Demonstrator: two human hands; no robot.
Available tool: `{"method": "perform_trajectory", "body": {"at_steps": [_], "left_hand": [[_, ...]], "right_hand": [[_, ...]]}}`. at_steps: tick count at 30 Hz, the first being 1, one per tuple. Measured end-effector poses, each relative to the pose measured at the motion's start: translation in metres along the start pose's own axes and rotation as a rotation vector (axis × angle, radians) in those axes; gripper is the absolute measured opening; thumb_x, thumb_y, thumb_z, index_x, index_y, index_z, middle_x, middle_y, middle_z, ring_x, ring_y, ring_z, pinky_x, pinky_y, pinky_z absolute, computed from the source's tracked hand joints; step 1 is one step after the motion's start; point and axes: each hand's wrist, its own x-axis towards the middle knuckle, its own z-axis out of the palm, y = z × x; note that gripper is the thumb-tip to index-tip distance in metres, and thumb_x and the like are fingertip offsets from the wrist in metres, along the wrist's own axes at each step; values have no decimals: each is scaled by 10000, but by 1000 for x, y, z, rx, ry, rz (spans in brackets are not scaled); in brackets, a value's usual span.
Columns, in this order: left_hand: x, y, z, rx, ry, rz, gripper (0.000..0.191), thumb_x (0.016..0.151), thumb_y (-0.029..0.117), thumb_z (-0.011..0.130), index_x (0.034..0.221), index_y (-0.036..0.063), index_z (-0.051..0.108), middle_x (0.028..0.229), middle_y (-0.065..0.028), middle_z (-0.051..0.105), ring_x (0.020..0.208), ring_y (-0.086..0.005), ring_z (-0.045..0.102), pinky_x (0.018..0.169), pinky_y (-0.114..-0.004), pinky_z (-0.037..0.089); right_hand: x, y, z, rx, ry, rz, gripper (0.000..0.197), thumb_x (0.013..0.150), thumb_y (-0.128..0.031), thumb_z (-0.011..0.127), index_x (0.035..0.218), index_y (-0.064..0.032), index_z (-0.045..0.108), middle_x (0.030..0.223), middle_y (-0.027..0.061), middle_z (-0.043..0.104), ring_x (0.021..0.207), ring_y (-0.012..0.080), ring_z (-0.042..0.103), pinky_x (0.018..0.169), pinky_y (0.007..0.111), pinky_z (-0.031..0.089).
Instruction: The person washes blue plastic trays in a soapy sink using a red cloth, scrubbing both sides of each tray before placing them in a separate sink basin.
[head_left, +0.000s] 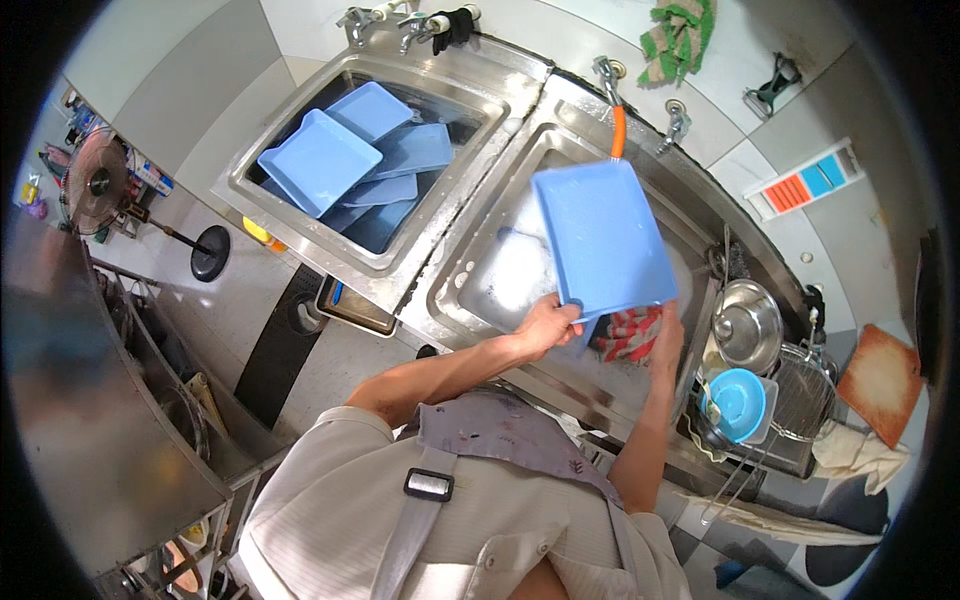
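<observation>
A blue plastic tray (611, 236) is held up over the soapy right-hand basin of a stainless steel sink (450, 300). My left hand (549, 327) grips its near left corner, thumb on top. At the near right corner is my right hand (666, 337), its fingers partly hidden by the tray and a red and white cloth (631, 334). Whether that hand holds the cloth, the tray's edge or both is not clear. Several more blue trays (322, 161) lie overlapping in the water of the left-hand basin.
Metal taps (609, 75), one with an orange hose (618, 131), line the wall behind the basins. To the right stand a steel bowl (750, 322), a light blue bowl (737, 405) and a wire basket (802, 394). A pedestal fan (97, 180) is on the floor at far left.
</observation>
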Motion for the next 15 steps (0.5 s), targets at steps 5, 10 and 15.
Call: {"method": "perform_trajectory", "body": {"at_steps": [5,10,15], "left_hand": [[-10,35,-26,73,375,221,133,923,126,584,920,-7,594,711,-72,643,510,-110,522,434,-264,410],[8,95,-89,-86,485,169,218,984,220,533,866,45,590,679,-51,608,479,-113,463,413,-250,355],[21,165,-188,-254,289,148,569,1039,523,354,903,32,610,732,-70,649,500,-123,449,462,-252,345]], "right_hand": [[4,38,22,-269,-91,-25,507,985,-406,557,1208,40,646,1121,139,688,1036,233,631,909,360,467],[-1,30,23,-353,-109,-42,415,953,-360,600,1169,-13,671,1031,98,699,943,196,628,857,340,474],[22,69,21,-312,-68,-143,443,903,-339,663,1206,-16,658,1003,118,714,923,226,665,860,332,498]]}}
